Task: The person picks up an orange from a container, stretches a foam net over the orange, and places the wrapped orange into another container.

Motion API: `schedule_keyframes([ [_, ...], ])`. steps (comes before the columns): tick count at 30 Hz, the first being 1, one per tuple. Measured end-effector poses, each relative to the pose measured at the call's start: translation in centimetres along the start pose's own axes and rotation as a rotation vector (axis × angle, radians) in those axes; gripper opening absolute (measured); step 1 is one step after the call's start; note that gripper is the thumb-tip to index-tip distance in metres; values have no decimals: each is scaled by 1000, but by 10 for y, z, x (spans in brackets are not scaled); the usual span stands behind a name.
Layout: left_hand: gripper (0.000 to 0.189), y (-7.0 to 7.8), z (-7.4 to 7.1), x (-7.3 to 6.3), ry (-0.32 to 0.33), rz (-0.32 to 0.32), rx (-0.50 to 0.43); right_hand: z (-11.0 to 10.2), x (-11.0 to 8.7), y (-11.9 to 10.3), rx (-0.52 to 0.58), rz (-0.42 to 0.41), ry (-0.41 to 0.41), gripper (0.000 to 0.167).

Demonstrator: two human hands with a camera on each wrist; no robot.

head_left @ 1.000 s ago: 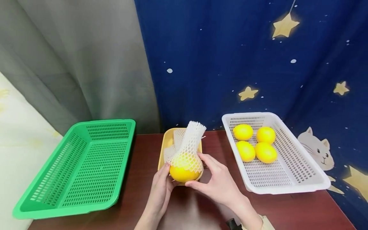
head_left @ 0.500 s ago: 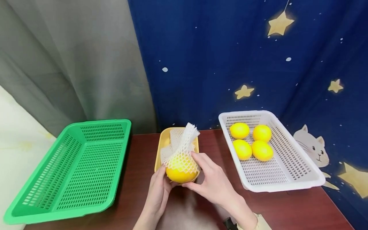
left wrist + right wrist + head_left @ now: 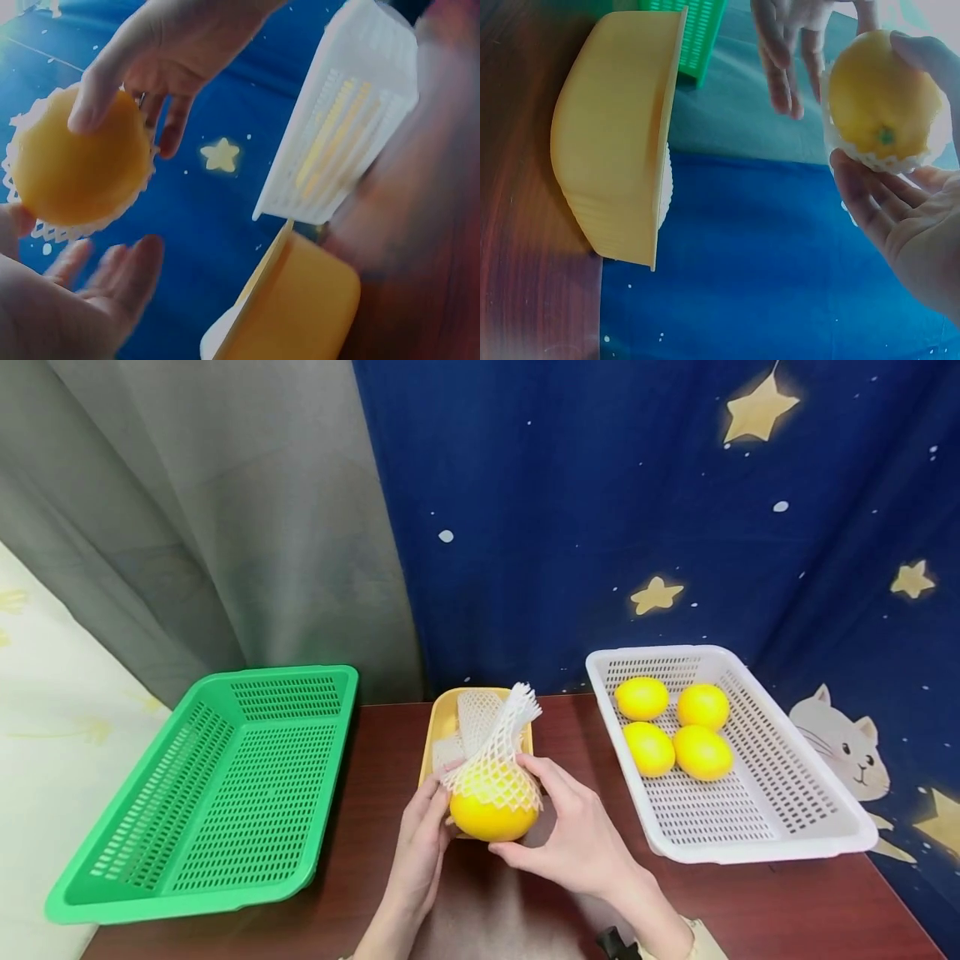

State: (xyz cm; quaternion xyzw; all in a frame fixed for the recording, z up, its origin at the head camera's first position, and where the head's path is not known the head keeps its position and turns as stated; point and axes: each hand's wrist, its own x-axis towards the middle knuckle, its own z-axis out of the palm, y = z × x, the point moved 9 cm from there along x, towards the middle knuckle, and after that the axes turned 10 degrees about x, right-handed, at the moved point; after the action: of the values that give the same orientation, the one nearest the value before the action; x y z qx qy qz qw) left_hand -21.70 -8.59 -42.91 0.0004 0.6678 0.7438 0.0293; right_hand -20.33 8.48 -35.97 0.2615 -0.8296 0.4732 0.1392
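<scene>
The right hand [image 3: 585, 843] gripped a yellow fruit [image 3: 495, 822] between thumb and curled fingers; the left hand [image 3: 422, 839] lay against the fruit's other side, its thumb touching the edge and its fingers extended, loose; the fruit was held up off the table [image 3: 390, 743], at the near end of a yellow basin [image 3: 442, 718]; a white foam net [image 3: 517, 714] was drawn over its far part, the neck sticking up and leaning right, while the end facing the person was bare, a small greenish spot showing on it in the right wrist view; more white netting [image 3: 480, 718] lay in the basin; to the left stood a green basket [image 3: 198, 906], to the right a white basket [image 3: 765, 852] bearing four yellow fruits [image 3: 703, 753] grouped toward its far left; behind hung a grey curtain [image 3: 262, 527] and a blue curtain [image 3: 525, 568] printed with stars and a cat [image 3: 840, 752].
</scene>
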Motion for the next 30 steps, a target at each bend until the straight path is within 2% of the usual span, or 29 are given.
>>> schedule_keyframes([
  [3,41,12,-6,0,44,145,45,-1,0,0,-5,-5,-3,94],
  [5,36,19,-11,-2,92,219,80,-1,0,0,-2,-7,0,94],
  [9,26,25,-17,-5,202,280,133,-3,0,-1,-6,-22,22,93],
  [13,21,30,-17,-9,245,355,134,-11,2,0,-13,-36,109,91],
  [16,18,30,-12,-10,214,388,144,-22,2,3,-8,-27,217,89],
  [20,13,27,1,-11,124,397,200,-31,1,8,-10,7,319,89],
  [23,10,28,11,-13,66,446,279,-33,0,11,-22,25,347,91],
  [27,14,36,19,-19,27,580,385,-32,0,13,-14,43,353,91],
  [30,17,38,22,-22,4,627,405,-32,-1,14,-13,42,354,91],
])
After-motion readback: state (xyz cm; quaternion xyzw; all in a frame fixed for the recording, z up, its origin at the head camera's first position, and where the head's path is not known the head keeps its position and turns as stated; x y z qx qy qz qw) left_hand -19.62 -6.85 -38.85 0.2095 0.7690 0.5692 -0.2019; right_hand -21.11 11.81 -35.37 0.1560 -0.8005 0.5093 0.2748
